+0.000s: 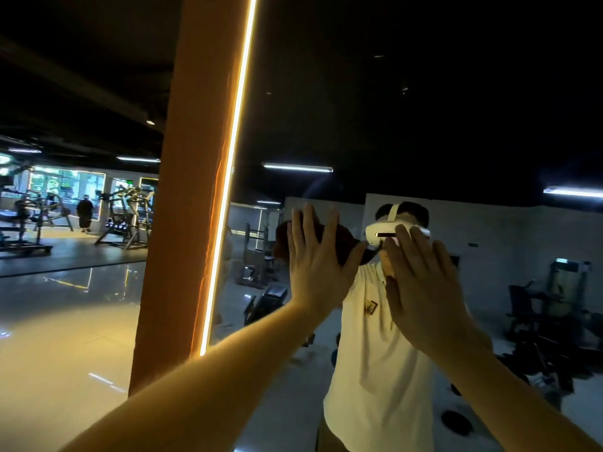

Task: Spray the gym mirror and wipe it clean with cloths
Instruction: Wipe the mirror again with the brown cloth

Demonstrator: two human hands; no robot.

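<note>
The gym mirror [440, 109] fills the right side of the view, and its left edge is a glowing light strip [228, 177]. My left hand [315, 265] is raised with fingers spread straight and presses a dark brown cloth [342, 238] flat on the glass. My right hand [424, 295] is also flat on the glass with straight fingers, just right of the left one. Whether a cloth lies under the right hand is hidden. My reflection in a white shirt shows behind both hands. No spray bottle is in view.
An orange pillar [189, 197] stands directly left of the mirror. Beyond it lies glossy floor [65, 337], with weight machines [127, 220] and a person [85, 213] far off. Benches and machines show only as reflections in the mirror.
</note>
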